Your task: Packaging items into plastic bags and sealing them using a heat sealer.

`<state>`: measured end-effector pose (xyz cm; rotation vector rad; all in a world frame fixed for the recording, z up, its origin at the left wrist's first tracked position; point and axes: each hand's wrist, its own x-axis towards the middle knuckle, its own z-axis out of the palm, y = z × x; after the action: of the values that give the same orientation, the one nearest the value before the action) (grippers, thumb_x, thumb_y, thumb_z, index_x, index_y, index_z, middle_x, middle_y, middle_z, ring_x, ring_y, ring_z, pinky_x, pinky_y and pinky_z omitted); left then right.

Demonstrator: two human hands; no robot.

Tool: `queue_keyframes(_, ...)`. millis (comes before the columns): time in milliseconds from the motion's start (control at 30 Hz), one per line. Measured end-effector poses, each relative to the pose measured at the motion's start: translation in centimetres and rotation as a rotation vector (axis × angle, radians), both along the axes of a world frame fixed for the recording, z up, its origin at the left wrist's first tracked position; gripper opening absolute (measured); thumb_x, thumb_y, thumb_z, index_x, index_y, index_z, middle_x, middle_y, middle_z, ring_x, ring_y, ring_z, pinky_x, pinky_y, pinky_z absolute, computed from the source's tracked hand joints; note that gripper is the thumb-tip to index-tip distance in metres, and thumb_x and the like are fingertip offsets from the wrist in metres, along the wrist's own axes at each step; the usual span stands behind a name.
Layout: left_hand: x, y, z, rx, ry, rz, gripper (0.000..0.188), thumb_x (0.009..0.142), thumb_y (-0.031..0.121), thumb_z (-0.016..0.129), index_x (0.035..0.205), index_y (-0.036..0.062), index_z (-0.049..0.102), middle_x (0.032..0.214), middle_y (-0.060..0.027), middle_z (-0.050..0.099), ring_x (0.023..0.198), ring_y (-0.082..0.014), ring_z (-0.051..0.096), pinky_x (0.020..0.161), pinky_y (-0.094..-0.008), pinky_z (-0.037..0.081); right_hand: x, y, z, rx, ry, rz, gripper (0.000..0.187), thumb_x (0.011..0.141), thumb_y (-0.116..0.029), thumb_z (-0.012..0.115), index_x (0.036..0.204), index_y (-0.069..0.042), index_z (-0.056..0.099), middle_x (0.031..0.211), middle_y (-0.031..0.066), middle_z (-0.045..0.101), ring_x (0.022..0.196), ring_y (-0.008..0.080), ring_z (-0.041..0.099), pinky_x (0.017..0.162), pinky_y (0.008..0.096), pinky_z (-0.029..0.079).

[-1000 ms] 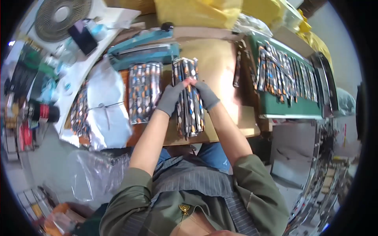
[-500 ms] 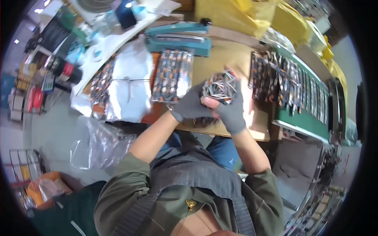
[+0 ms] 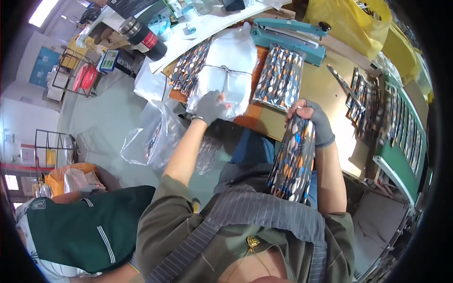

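Cluttered packing work fills a tan worktable point(image 3: 325, 82) that runs toward 1 o'clock, with pale floor at 9 o'clock. On the table I count one teal heat sealer point(image 3: 288, 33), one flat bundle of patterned sachets point(image 3: 279, 78) just below the sealer, one more fan of the same sachets point(image 3: 188, 66) at 11 o'clock, and one tied stack of clear bags point(image 3: 226, 78) between these two. One green rack point(image 3: 401, 160) with many sachets stands at 3 o'clock. The right hand point(image 3: 314, 120), in a grey glove, is closed around the top end of one long held bundle of sachets point(image 3: 292, 160); the bundle hangs from the fist toward 6 o'clock, off the table edge and in front of the person's body. The left hand point(image 3: 210, 106), also gloved, lies with curled fingers on the lower edge of the clear bags; if it pinches a bag, I cannot tell. One loose plastic bag point(image 3: 151, 137) hangs at 8 o'clock from this hand.
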<state>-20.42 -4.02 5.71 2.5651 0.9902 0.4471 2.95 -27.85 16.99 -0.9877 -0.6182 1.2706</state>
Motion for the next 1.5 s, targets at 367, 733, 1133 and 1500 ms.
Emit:
queue_keyframes(367, 8.2, -13.1, 11.7, -0.328, -0.64, 0.012, 0.03, 0.09, 0.023, 0.053, 0.076, -0.0026, 0.06, 0.07, -0.0054, 0.063, 0.064, -0.0149, 0.056, 0.06, -0.0286, 0.044, -1.5, -0.7, 1.6, -0.054, -0.002, 0.003, 0.058, 0.077, -0.017, 0.062, 0.127, 0.006, 0.044, 0.084, 0.0108, 0.064, 0.073, 0.0149, 0.061, 0.07, 0.0251, 0.047)
queue_keyframes(733, 20.3, -14.7, 12.3, -0.197, -0.739, -0.371, 0.028, 0.088, 0.025, 0.051, 0.085, -0.0016, 0.06, 0.073, -0.0198, 0.059, 0.064, -0.0328, 0.053, 0.061, -0.0391, 0.042, 3.1, -11.4, 3.2, 0.095, 0.088, -0.27, 0.065, 0.068, -0.015, 0.058, 0.13, -0.001, 0.045, 0.089, 0.0126, 0.063, 0.076, 0.0202, 0.063, 0.068, 0.0304, 0.053)
queue_keyframes(1133, 10.8, -22.3, 6.3, -0.432, -0.617, -0.612, 0.04, 0.091, 0.027, 0.05, 0.064, -0.0019, 0.05, 0.054, -0.0062, 0.045, 0.055, -0.0132, 0.04, 0.049, -0.0339, 0.031, -5.1, -11.1, -13.3, 0.524, 0.471, -0.296, 0.051, 0.09, -0.035, 0.054, 0.131, -0.007, 0.043, 0.121, 0.0089, 0.054, 0.104, 0.0124, 0.055, 0.086, 0.03, 0.05)
queue_keyframes(1500, 20.0, -19.4, 13.6, -0.616, -0.469, -0.617, 0.027, 0.082, 0.025, 0.065, 0.073, 0.0018, 0.055, 0.066, -0.0006, 0.053, 0.065, -0.0107, 0.049, 0.059, -0.028, 0.039, 7.7, -11.7, 0.7, -0.77, -1.634, -0.597, 0.023, 0.083, -0.025, 0.057, 0.088, -0.003, 0.062, 0.075, 0.0176, 0.064, 0.076, 0.0331, 0.064, 0.068, 0.0426, 0.05)
